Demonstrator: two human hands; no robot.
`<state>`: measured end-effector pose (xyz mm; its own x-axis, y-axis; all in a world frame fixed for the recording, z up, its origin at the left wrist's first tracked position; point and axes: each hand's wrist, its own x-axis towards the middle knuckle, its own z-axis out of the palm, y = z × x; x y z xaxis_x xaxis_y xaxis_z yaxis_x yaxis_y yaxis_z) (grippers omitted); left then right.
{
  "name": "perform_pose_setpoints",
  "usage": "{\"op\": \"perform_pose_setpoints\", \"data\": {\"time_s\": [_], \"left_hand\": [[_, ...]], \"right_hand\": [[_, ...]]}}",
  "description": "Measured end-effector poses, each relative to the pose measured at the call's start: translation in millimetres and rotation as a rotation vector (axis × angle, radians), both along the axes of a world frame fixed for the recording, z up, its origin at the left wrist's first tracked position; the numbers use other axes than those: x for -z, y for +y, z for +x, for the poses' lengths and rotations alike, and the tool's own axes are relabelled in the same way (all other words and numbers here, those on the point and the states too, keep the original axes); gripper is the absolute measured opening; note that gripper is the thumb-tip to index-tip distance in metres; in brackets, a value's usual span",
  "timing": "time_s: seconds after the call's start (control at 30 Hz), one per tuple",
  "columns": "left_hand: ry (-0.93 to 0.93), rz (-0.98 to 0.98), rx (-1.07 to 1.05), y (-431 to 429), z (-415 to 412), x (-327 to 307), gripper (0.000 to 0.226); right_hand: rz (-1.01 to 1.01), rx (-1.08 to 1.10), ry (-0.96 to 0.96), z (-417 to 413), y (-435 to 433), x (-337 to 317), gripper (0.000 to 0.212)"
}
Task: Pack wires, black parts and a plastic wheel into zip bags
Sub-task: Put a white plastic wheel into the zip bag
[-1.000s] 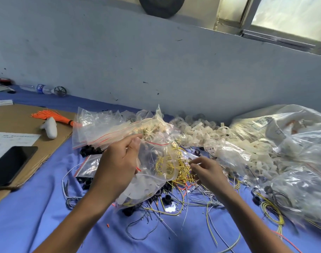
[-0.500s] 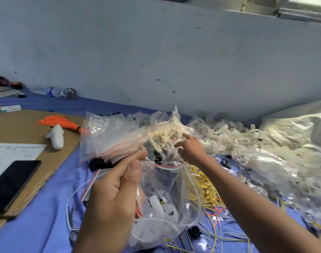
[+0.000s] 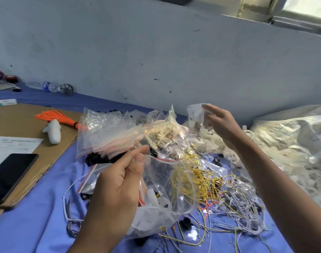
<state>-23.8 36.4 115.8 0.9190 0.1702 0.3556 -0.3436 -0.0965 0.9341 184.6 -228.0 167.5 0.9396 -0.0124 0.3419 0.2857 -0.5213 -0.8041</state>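
**Handling.** The zip bag (image 3: 167, 189) is hanging from the left hand (image 3: 115, 189). It is thin, soft film, light and slippery, and it is sagging under the white plastic pieces lying in its bottom. It should be taken at the red-lined rim, where the film is doubled and stiffer. A grip lower down is likely to be closing the mouth. The yellow wires (image 3: 198, 179), lying between the two hands, are springy and tangled. They are best gathered as a bundle, not drawn singly. The black parts (image 3: 186, 222), scattered below the bag, are small, hard and easy to pinch.

**Hands.** The left hand is pinching the bag's rim between thumb and forefinger, with the other fingers curled behind the film, and is holding the mouth partly agape. The right hand (image 3: 223, 126) is raised beyond the wires, with its fingers mostly straight against a small clear bag (image 3: 195, 114). Whether it is gripping that bag or only touching it cannot be told, as the area is blurred. Spare zip bags (image 3: 108, 136) are lying just beyond the left hand.
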Motion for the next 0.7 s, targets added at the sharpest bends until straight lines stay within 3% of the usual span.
{"op": "perform_pose_setpoints", "data": {"time_s": [0.17,0.37,0.7], "left_hand": [[-0.025,0.055,0.003,-9.4,-1.6,-4.0,0.035],[-0.025,0.123,-0.023,-17.4,6.3,0.3,0.032],[0.029,0.228,-0.003,-35.2,6.3,-8.2,0.034]], "right_hand": [[0.306,-0.158,0.022,-71.0,-27.8,-44.0,0.034],[0.669,-0.428,0.109,-158.4,-42.0,-77.7,0.035],[0.648,-0.654,0.171,-231.6,-20.6,-80.5,0.041]]}}
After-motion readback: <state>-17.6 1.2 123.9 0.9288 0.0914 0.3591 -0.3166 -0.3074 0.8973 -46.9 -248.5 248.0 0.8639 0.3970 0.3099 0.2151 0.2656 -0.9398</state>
